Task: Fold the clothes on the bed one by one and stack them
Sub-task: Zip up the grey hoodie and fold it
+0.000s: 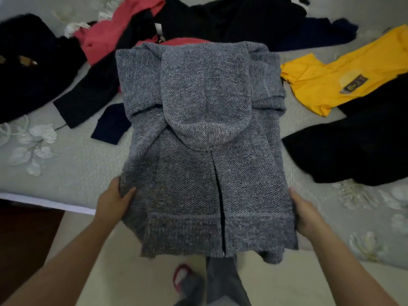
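we have the grey knitted hooded cardigan (205,151) lying at the bed's near edge, sleeves crossed in and hood laid flat (half folded, we judge). our left hand (114,204) and right hand (305,214) each grip a side near its hem, fingers curled under. no stack shows yet: the yellow t-shirt (331,78), coral-red garment (114,29) and black clothes (357,146) lie unfolded around it.

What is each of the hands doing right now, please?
Left hand: grips the left edge of the grey hoodie.
Right hand: holds the hoodie's right edge, fingers hidden under the knit.
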